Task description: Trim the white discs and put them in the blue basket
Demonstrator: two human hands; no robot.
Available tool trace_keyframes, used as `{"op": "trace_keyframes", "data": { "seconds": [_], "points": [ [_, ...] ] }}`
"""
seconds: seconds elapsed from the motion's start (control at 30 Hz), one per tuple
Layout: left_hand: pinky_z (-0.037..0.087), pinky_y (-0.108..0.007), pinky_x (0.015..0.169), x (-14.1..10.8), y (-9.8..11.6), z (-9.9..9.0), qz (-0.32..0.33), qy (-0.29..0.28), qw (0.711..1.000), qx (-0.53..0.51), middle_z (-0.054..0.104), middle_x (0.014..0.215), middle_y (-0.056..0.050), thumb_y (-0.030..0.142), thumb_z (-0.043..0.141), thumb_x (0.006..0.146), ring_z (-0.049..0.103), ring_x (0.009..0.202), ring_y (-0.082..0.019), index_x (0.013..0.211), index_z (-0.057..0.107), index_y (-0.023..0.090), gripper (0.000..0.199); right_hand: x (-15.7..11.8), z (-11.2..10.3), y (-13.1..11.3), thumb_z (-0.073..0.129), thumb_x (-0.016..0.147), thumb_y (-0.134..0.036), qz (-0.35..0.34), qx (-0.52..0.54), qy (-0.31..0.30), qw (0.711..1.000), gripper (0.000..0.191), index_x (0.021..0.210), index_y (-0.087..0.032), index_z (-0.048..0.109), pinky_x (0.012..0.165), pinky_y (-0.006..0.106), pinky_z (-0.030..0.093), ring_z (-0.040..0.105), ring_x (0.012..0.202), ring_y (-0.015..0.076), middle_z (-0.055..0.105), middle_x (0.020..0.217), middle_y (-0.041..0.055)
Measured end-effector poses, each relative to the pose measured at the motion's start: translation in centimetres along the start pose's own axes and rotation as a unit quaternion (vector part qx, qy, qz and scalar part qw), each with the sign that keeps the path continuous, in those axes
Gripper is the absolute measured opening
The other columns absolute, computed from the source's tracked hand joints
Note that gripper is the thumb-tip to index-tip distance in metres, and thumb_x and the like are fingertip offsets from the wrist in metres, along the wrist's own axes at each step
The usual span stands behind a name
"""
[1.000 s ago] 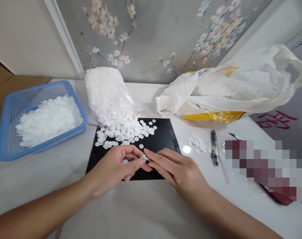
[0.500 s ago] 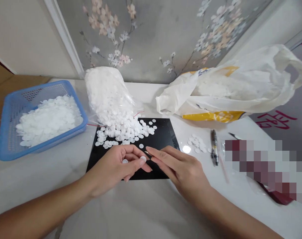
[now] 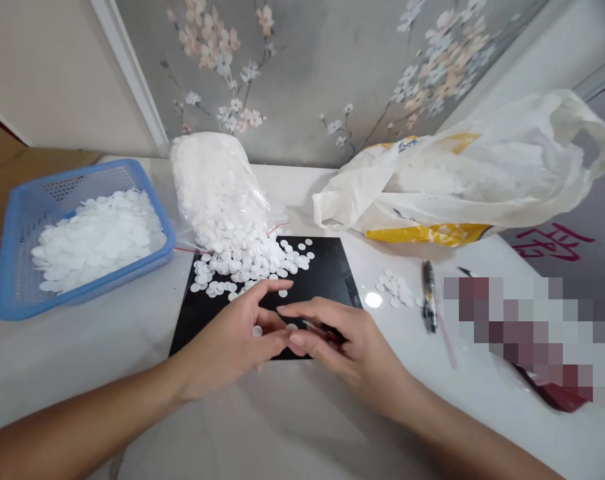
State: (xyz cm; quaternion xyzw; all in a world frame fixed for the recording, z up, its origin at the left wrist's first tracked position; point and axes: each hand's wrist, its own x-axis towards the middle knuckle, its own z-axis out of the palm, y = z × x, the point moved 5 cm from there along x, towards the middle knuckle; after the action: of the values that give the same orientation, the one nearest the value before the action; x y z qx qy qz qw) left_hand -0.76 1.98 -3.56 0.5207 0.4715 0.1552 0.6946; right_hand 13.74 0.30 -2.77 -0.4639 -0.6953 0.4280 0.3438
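My left hand (image 3: 242, 333) is over the near part of a black board (image 3: 325, 267), its index finger raised. One small white round disc (image 3: 291, 327) is at its thumb tip, and another white disc (image 3: 257, 331) shows in the curl of its fingers. My right hand (image 3: 350, 340) meets it from the right, thumb tip against the left thumb and that first disc. Inside the right hand is a slim tool (image 3: 332, 331) with a thin pale tip and a dark reddish handle, mostly hidden. Loose white discs (image 3: 252, 260) are heaped on the board beyond my hands.
A clear bag (image 3: 212, 173) of discs spills onto the board. At left stands a blue basket (image 3: 167, 230) with more discs. A white-and-yellow plastic bag (image 3: 432, 213) lies at back right. Nearer are a small disc pile (image 3: 395, 288) and a pen (image 3: 429, 297).
My left index finger has lifted and straightened away from the disc. My right hand has turned and come in, its thumb now at the disc, with the tool tucked back into the hand.
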Motion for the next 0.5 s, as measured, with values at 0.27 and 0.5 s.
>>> {"op": "trace_keyframes", "data": {
  "seconds": [0.27,0.5],
  "points": [
    [0.038,-0.023,0.064,-0.4,0.1,1.1,0.033,-0.01,0.997,0.07,0.074,0.083,0.001,0.037,0.057,0.088,0.062,0.079,-0.016,0.151,0.006,0.031,0.081,0.1,0.3,0.1,0.05,0.094,-0.025,0.013,-0.026,-0.044,0.999,0.021,0.074,-0.019,0.054,0.052,0.021,0.038,0.051,0.056,0.0108,0.059,0.063,-0.0027],
    [0.041,-0.023,0.066,-3.0,4.9,-5.5,0.058,0.112,0.973,0.195,0.074,0.081,0.001,0.037,0.071,0.073,0.061,0.076,-0.017,0.108,0.069,0.025,0.037,0.3,-6.4,0.7,0.044,0.095,-0.034,-0.006,-0.151,0.135,0.979,0.026,0.071,-0.022,0.044,0.047,0.024,0.031,0.039,0.05,0.0118,0.042,0.059,-0.0039]
  ]
}}
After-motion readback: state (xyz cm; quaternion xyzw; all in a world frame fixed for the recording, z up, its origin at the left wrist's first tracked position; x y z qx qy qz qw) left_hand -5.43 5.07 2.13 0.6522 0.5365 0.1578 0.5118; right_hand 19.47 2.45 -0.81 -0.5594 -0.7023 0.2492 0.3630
